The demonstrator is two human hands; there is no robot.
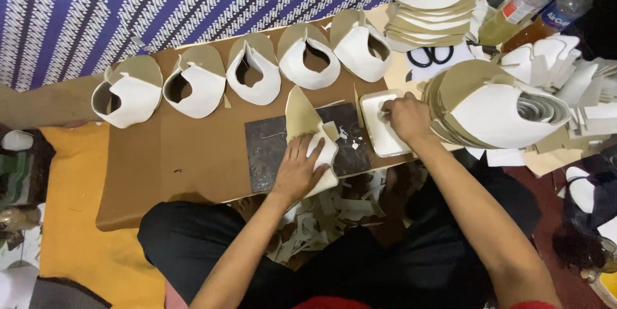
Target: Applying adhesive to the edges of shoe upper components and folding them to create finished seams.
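My left hand lies flat, fingers spread, on a white and tan cut shoe piece that rests on a dark slab set on the brown board. My right hand reaches into a white rectangular tray at the right of the slab, fingertips pinched at the tray's middle; what they hold is hidden. A row of several folded white and tan pieces lines the far edge of the board.
A stack of curved white and tan pieces lies right of the tray, another stack behind it. Black scissors, two plastic bottles, and offcuts on my lap. Striped blue cloth at the back.
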